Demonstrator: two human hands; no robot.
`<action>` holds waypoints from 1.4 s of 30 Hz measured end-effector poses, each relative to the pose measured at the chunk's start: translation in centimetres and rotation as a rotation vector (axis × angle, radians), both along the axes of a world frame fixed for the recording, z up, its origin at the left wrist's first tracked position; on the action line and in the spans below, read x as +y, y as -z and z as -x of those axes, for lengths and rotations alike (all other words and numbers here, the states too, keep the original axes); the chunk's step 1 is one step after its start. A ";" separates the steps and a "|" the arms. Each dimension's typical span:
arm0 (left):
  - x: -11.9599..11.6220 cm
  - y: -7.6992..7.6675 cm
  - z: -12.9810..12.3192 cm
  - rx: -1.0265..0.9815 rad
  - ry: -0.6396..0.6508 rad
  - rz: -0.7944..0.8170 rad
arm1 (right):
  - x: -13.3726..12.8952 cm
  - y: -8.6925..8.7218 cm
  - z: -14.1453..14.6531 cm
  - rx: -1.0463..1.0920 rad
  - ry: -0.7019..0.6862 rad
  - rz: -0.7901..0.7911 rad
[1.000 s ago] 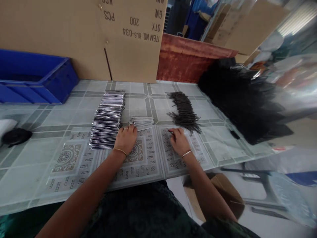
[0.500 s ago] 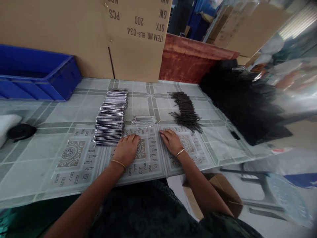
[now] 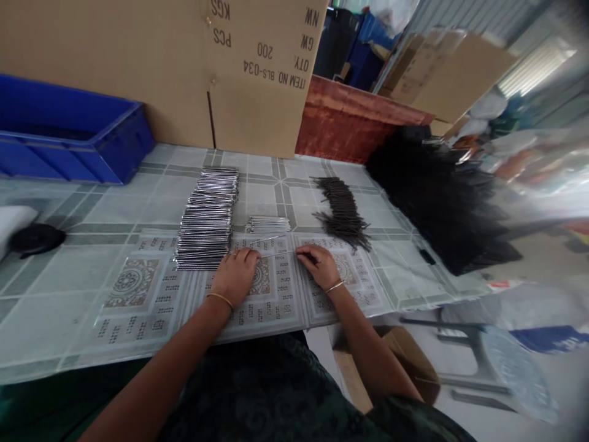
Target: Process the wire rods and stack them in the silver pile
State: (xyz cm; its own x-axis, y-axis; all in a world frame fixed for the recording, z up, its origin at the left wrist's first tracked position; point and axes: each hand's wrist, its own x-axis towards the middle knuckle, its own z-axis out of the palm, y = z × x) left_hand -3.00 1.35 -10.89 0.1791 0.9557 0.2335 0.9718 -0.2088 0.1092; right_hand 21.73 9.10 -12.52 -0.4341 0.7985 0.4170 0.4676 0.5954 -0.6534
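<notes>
A thin silvery metal rod (image 3: pixel 278 253) runs between my two hands, just above the patterned mat. My left hand (image 3: pixel 235 275) has its fingertips closed at the rod's left end, beside a long row of shiny metal rods (image 3: pixel 207 218). At the right end, my right hand (image 3: pixel 321 267) pinches it between thumb and curled fingers. Behind this rod another single rod (image 3: pixel 267 239) lies on the mat. A small bundle of silvery rods (image 3: pixel 268 224) sits farther back. Dark, thin sticks (image 3: pixel 343 209) are heaped beyond my right hand.
The patterned mat (image 3: pixel 177 319) covers the tabletop's near part. A blue bin (image 3: pixel 115 144) stands at the back left, near a round black object (image 3: pixel 37 238). Cardboard (image 3: pixel 257 110) walls the back. A black pile (image 3: pixel 442 202) fills the right edge; a plastic stool (image 3: pixel 515 368) stands below.
My right hand has gone from lying fairly flat to a curled pinch. A rod now spans both hands. The view has shifted slightly.
</notes>
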 end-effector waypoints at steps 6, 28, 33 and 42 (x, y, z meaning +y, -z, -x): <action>0.1 0.1 0.0 0.007 0.045 0.003 | 0.2 0.0 0.1 -0.028 -0.004 -0.091; 0.1 -0.1 0.1 -0.052 0.052 0.024 | -0.1 -0.4 0.2 -0.171 0.015 -0.114; -0.2 0.0 0.3 -0.313 0.002 -0.001 | -0.8 -1.1 1.0 -0.351 -0.004 -0.180; -0.8 -2.0 -0.4 -1.227 -0.304 -0.215 | -0.6 -5.8 9.7 -0.243 -0.107 -0.254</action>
State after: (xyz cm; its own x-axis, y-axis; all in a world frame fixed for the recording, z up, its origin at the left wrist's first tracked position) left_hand -2.57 0.59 -8.94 -0.4795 0.8431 0.2436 0.2704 -0.1221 0.9550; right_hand 12.06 8.52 -6.68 -0.6206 0.6272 0.4706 0.5173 0.7785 -0.3554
